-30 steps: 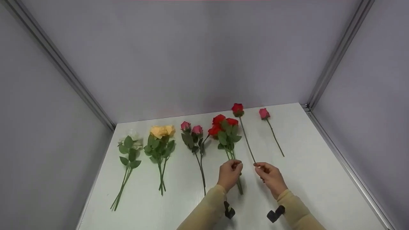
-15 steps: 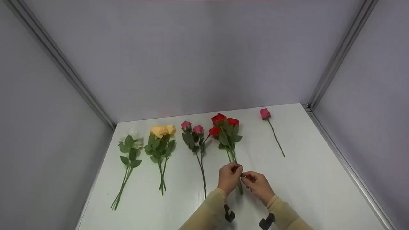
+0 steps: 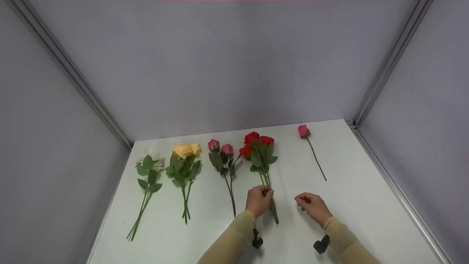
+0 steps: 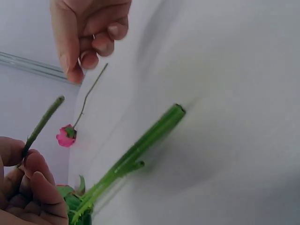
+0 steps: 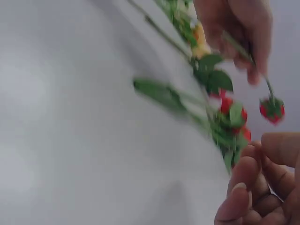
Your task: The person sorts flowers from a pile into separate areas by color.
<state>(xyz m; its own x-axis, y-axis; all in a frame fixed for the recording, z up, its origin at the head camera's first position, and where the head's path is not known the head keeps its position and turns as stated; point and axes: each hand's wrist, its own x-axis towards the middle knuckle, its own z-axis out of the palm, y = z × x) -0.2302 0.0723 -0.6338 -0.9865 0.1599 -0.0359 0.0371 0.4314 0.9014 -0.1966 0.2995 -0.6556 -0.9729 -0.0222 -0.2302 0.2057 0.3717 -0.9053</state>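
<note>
My left hand (image 3: 259,201) pinches the stem of a single red rose. In the right wrist view that rose (image 5: 272,110) hangs apart from the others, and the cut end of its stem (image 4: 43,123) juts from the fingers in the left wrist view. Below it a bunch of red roses (image 3: 246,150) with green leaves lies on the white table (image 3: 351,227), its stems (image 4: 145,143) close together. To the right of the bunch my right hand (image 3: 314,208) is held over the table, fingers loosely curled with nothing in them.
Left of the red bunch lie pink roses (image 3: 227,149), a yellow bunch (image 3: 185,151) and a white bunch (image 3: 157,165). One pink rose (image 3: 303,131) lies alone at the back right. Grey walls (image 3: 234,66) enclose the table at the back and sides.
The red rose passed from my right hand to my left and now overlaps the red bunch. My right hand came in to the left hand, let go and drew back right.
</note>
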